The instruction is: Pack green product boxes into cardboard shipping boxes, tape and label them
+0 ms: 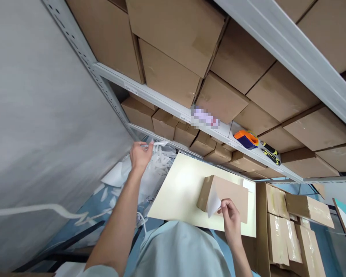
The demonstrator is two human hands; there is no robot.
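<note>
My left hand (141, 156) is stretched out past the table's left side, its fingers pinching a thin white paper strip (160, 143). Below it lies a heap of white paper scraps (161, 159). A closed cardboard box (232, 190) rests on the pale yellow tabletop (173, 192). Over the box's near left corner, my right hand (230, 215) is closed on the edge of a white label (213, 202). The label hangs bent against the box; how much of it is stuck down I cannot tell.
Metal shelving (161, 102) full of cartons rises behind the table. On its ledge lie an orange and blue tape dispenser (246, 139) and two cutter knives (271, 157). At the right, a large open carton (261, 227) holds several taped boxes (278, 234). A grey wall (46, 115) stands left.
</note>
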